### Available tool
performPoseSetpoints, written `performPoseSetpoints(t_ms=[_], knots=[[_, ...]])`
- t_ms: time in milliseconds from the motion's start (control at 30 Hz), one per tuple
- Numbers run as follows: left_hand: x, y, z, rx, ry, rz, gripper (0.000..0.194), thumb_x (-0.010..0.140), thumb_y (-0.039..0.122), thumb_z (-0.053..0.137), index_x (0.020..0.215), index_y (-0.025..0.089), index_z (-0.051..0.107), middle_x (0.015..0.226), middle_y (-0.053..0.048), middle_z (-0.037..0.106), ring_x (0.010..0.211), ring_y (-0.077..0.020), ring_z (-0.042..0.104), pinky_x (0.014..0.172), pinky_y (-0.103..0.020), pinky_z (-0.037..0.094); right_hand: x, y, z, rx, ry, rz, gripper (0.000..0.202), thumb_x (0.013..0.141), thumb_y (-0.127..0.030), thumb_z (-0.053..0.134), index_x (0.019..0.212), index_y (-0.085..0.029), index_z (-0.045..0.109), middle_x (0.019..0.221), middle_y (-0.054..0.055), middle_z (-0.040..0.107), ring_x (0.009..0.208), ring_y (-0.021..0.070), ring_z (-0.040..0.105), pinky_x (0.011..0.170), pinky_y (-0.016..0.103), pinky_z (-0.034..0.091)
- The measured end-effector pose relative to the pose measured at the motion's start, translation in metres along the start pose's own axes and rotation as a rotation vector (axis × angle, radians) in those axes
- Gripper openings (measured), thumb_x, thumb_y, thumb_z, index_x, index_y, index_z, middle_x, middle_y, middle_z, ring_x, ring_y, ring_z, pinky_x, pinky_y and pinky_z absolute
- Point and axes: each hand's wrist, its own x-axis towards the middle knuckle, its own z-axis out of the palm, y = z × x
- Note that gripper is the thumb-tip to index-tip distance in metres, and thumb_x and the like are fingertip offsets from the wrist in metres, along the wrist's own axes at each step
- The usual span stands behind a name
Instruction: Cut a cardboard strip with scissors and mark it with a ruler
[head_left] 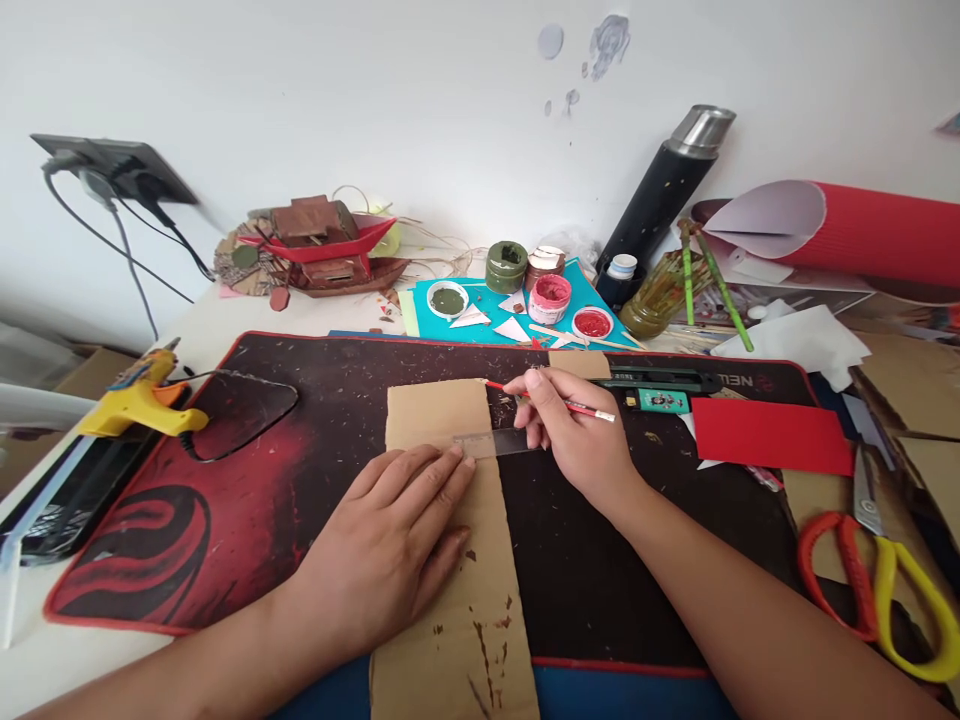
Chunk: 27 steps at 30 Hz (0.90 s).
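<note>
A long cardboard strip (439, 410) lies lengthwise on the black and red mat (600, 570). Across it rests a clear ruler (510, 442), part of it past the strip's right edge. My left hand (397, 530) lies flat on the cardboard, fingertips on the ruler's near side, holding nothing in its fingers. A red pencil (581, 408) is pinched in my right hand (562, 420), its tip at the top right corner of the cardboard. The lower fingers of my right hand are near the ruler's right end.
A yellow glue gun (142, 400) sits at the left. Behind the mat stand paint jars (550, 298), a model boat (322, 245) and a black flask (664, 190). Red card (772, 435), a green cutter (660, 378) and red-yellow scissors (874, 570) lie at the right.
</note>
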Motion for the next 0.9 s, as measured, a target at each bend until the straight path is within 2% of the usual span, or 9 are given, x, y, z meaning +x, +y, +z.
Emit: performPoseSetpoints(t_ms=[233, 433, 667, 900], knots=[[0.000, 0.001, -0.006, 0.126, 0.085, -0.032, 0.033, 0.112, 0.027, 0.053, 0.128, 0.008, 0.074, 0.109, -0.010, 0.082, 0.100, -0.0302, 0.072, 0.093, -0.048, 0.049, -0.010, -0.006, 0.002, 0.022, -0.060, -0.009, 0.046, 0.108, -0.061, 0.063, 0.099, -0.020, 0.082, 0.072, 0.001, 0.071, 0.051, 0.0121, 0.061, 0.049, 0.026, 0.046], [-0.002, 0.001, -0.003, 0.128, 0.134, 0.022, 0.035, 0.115, 0.025, 0.049, 0.131, 0.008, 0.074, 0.134, -0.009, 0.080, 0.119, -0.0284, 0.071, 0.103, -0.045, 0.050, -0.014, -0.007, 0.009, 0.101, -0.105, 0.070, 0.045, 0.107, -0.060, 0.067, 0.098, -0.019, 0.083, 0.070, 0.001, 0.071, 0.049, 0.0100, 0.059, 0.046, 0.023, 0.042], [-0.008, 0.005, 0.000, 0.175, 0.110, -0.011, 0.037, 0.116, 0.025, 0.049, 0.135, 0.006, 0.073, 0.136, -0.011, 0.080, 0.118, -0.0296, 0.072, 0.102, -0.046, 0.049, -0.017, -0.009, 0.013, 0.192, -0.123, 0.140, 0.044, 0.103, -0.061, 0.071, 0.097, -0.019, 0.083, 0.069, 0.001, 0.072, 0.047, 0.0100, 0.061, 0.044, 0.021, 0.042], [-0.012, 0.012, 0.000, 0.240, 0.106, -0.082, 0.039, 0.115, 0.026, 0.048, 0.133, 0.004, 0.075, 0.134, -0.013, 0.080, 0.116, -0.0322, 0.072, 0.096, -0.045, 0.051, -0.017, -0.012, 0.019, 0.200, -0.124, 0.117, 0.046, 0.102, -0.062, 0.073, 0.096, -0.018, 0.084, 0.067, 0.002, 0.072, 0.046, 0.0102, 0.061, 0.043, 0.020, 0.043]])
